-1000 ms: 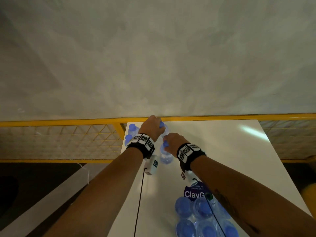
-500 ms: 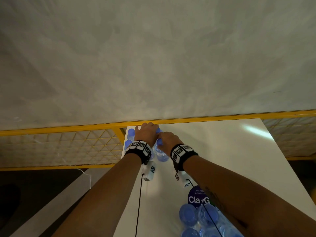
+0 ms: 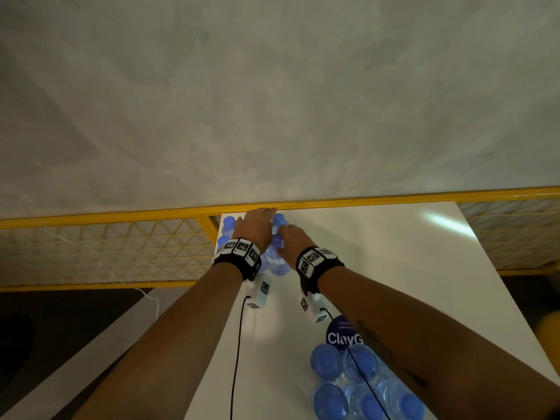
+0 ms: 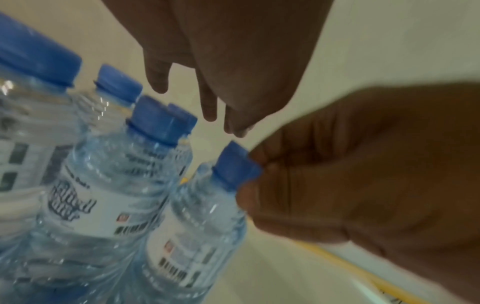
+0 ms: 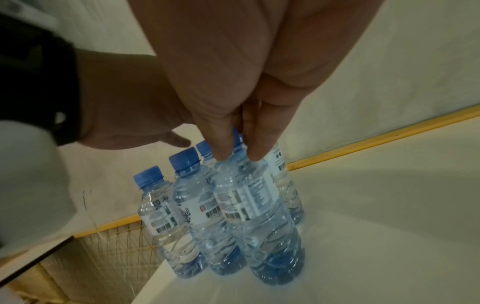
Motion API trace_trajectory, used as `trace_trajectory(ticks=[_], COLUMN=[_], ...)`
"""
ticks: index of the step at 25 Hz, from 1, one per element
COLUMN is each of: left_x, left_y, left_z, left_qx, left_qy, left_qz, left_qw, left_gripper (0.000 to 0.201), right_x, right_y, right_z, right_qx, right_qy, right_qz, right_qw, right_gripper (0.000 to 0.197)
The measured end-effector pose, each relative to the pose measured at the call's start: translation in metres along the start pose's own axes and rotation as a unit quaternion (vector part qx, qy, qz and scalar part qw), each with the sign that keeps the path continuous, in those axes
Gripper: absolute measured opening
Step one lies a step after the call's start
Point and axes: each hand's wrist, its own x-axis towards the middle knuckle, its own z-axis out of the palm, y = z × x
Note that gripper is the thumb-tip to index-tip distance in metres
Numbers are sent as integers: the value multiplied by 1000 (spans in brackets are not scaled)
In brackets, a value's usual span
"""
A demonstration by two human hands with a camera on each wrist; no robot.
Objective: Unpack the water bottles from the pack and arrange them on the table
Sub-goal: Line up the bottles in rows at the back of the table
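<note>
Your right hand (image 5: 233, 72) is the grip that matters here. Its fingertips (image 5: 221, 152) pinch the neck and blue cap of one water bottle (image 5: 254, 205), which hangs straight below them. The bottle's long axis is vertical, and its base looks to be down on the desk (image 3: 394, 268), at the near edge of the standing bottles (image 5: 187, 205) in the far left corner by the yellow rail (image 3: 121, 216). It stands just beside its neighbours, perhaps touching one.

Your left hand (image 4: 233, 51) is released. Its fingers are straight and hover above the caps of the group, holding nothing.

Because the bottle sits directly under the grip and upright, the way out is probably straight up. Any sideways pull at the cap would lever the bottle into the ones next to it.

The pack (image 3: 342, 374) lies back toward you at the near right of the desk, under your right forearm, with several blue caps showing. Your right arm is the nearer one for the next bottle.
</note>
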Motion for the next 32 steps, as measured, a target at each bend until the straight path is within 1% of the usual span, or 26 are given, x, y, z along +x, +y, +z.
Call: trace_trajectory(ticks=[2, 3, 4, 5, 6, 7, 9, 11, 13, 14, 16, 18, 21, 24, 26, 27, 29, 31, 32], left_x=[-24, -42, -64, -88, -114, -140, -184, -217, -238, -245, -252, -254, -256, -258, -259, -257, -253, -244, -239], left_y=[0, 2, 5, 9, 15, 24, 44, 63, 77, 82, 91, 96, 98, 100, 101, 101, 98, 93, 90], left_z=[-11, -16, -18, -17, -12, -6, 10, 26, 39, 43, 48, 52, 59, 64, 65, 64, 60, 52, 46], left_qx=[-39, -64, -92, -122, -148, -168, -187, -194, -179, -162, -125, -108, -91, -82, -73, -72, -72, -72, -70], left_qy=[71, 108, 133, 143, 129, 93, -5, -66, -105, -123, -155, -166, -158, -144, -138, -136, -134, -135, -132], left_qz=[27, 52, 79, 105, 126, 141, 154, 160, 167, 173, 175, 174, 172, 165, 161, 159, 151, 134, 127], left_qw=[996, 991, 984, 977, 972, 971, 970, 966, 964, 964, 964, 965, 968, 972, 975, 975, 977, 979, 981], left_gripper=[39, 33, 27, 23, 20, 21, 28, 30, 34, 37, 39, 30, 24, 27, 26, 25, 19, 18, 20], right_x=[-22, -38, -57, -78, -101, -123, -167, -204, -235, -248, -270, -285, -299, -306, -308, -308, -307, -303, -300], right_y=[10, 15, 20, 26, 31, 38, 48, 54, 53, 49, 40, 30, 21, 18, 14, 12, 13, 14, 15], right_z=[-7, -13, -18, -23, -28, -30, -32, -26, -17, -14, -4, 7, 25, 38, 39, 39, 40, 42, 43], right_qx=[-28, -29, -22, -17, -21, -30, -52, -86, -122, -129, -137, -153, -154, -207, -224, -226, -231, -224, -215], right_qy=[-9, -15, -31, -53, -82, -112, -153, -172, -172, -170, -171, -172, -140, -79, -63, -63, -60, -59, -64], right_qz=[3, -5, -17, -32, -44, -50, -47, -45, -52, -48, -54, -51, -52, -47, -46, -38, -25, -38, -45], right_qw=[1000, 999, 999, 998, 995, 992, 986, 980, 976, 976, 974, 972, 977, 974, 971, 971, 971, 972, 974], right_gripper=[45, 48, 46, 42, 38, 35, 32, 31, 26, 23, 27, 29, 26, 23, 23, 27, 42, 60, 61])
